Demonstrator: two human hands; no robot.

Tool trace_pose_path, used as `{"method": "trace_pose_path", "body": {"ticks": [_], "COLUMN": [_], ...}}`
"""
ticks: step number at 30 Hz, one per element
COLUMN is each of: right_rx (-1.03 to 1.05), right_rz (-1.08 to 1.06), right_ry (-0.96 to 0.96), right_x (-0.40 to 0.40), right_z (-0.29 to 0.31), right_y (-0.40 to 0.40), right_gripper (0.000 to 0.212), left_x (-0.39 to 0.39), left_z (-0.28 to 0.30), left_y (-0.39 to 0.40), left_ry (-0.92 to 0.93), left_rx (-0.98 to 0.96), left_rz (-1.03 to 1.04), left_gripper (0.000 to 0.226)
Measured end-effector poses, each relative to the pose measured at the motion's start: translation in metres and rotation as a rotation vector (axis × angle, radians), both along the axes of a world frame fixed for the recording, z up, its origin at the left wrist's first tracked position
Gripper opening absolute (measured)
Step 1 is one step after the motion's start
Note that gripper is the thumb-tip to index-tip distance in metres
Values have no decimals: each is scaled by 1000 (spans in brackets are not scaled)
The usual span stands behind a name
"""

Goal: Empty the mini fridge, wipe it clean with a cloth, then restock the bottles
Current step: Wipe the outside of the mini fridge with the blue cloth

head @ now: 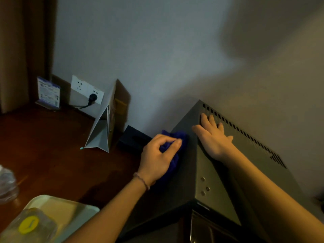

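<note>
Gripping blue cloth (pixel 172 148) against fridge (pixel 219 174)

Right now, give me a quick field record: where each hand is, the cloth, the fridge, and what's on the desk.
left hand: grips the blue cloth, pressing it against the fridge's left side near the top edge
right hand: flat, fingers spread, resting on the fridge top by the vent slots
mini fridge: dark grey, against the wall; interior not visible
desk: holds a folded card stand, a black box, a pale tray
bottles: not clearly identifiable
</note>
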State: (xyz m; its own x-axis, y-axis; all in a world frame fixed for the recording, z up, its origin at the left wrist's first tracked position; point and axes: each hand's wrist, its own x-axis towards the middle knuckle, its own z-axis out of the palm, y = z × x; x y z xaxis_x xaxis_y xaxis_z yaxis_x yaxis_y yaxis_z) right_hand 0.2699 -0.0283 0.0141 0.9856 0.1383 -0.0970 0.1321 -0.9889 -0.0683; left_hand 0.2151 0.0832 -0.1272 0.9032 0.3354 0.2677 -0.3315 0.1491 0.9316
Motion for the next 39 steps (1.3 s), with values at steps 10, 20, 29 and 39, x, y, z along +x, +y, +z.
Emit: {"method": "trace_pose_path", "body": {"ticks": [10,20,29,39], "right_rx": [0,13,14,-14], "right_rz": [4,12,-9,-28], "right_ry": [6,8,-14,-31], "right_x": [1,1,1,-1], "right_z": [0,1,1,1], "right_y": [1,0,2,5], "right_gripper": [66,68,70,69], "left_x": [128,164,45,-109], "left_z": [15,-33,-44,-13], "left_y": [-4,-9,-5,-1], "left_ry": [-101,200,106,-16], "left_rx": [55,18,28,0], "left_rz": [-1,-25,6,23], "left_gripper": [16,26,11,26]}}
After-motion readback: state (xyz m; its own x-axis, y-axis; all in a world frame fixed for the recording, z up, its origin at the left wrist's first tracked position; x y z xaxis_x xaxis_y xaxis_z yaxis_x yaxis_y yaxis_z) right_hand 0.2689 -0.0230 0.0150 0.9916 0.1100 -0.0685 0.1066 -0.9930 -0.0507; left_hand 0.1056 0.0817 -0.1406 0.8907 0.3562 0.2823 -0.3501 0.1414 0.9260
